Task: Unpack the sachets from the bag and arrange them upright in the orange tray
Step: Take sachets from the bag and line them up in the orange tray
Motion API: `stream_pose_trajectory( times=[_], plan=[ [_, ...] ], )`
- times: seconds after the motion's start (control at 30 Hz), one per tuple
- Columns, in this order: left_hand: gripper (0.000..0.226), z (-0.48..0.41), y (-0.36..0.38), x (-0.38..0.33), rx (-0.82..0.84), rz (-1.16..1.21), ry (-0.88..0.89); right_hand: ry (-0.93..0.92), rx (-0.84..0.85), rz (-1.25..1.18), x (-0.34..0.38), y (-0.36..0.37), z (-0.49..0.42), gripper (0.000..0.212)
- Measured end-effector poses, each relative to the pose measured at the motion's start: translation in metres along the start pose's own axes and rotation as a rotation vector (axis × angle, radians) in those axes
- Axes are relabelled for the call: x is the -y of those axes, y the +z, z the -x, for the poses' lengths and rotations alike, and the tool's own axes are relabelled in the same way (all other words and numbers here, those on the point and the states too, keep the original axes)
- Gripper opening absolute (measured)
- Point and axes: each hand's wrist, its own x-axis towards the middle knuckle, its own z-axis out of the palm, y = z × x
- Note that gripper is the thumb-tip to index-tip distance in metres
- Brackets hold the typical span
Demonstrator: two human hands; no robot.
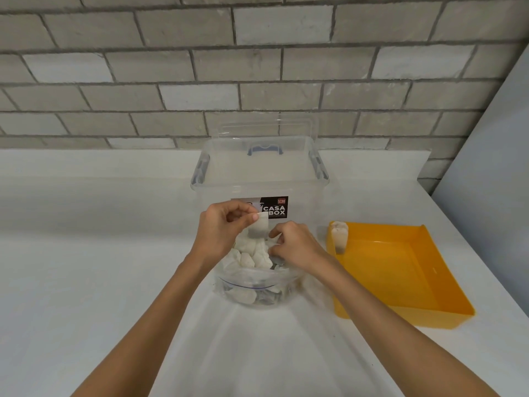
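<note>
A white counter (86, 282) carries everything, and nearest its front edge a clear zip bag (252, 285) is seen, bulging with pale sachets (247, 260). Above the bag's open mouth one sachet (259, 229) is pinched by its top corner between the thumb and fingertips of the left hand (217, 230), its lower end touching the heap. The right hand (297, 247) is set at the right side of the mouth with fingers curled, apparently gripping the plastic (whether a sachet is caught there too cannot be told).

Towards the counter's right edge the orange tray (406, 319) is placed, with a single upright sachet (339, 236) leaned into its far left corner.

Trouble is to be expected in two ways. A thin corner pinch may let the sachet slip or drag its neighbours out over the rim. In the tray, so little support is offered by one leaning sachet that the row could be toppled by a careless placing.

Behind the bag a clear storage box (257, 173) with a dark label is stood, its lid (266, 127) propped against the grey brick wall (257, 67) along the counter's far edge.
</note>
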Motion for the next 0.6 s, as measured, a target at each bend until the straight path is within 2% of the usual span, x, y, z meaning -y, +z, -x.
stream_pose_trajectory(
  times=[0.2, 0.33, 0.6],
  plan=[
    [0.007, -0.002, -0.003, -0.005, 0.012, 0.001, 0.015, -0.01, -0.031, -0.043, -0.005, -0.012, 0.001, 0.016],
    [0.007, -0.008, -0.003, -0.013, 0.021, 0.013, 0.024, 0.024, -0.08, -0.184, -0.013, -0.036, 0.009, 0.003],
    [0.005, -0.023, 0.018, -0.037, 0.1, 0.014, 0.105, 0.053, -0.275, -0.465, -0.036, -0.095, 0.039, 0.006]
  ],
)
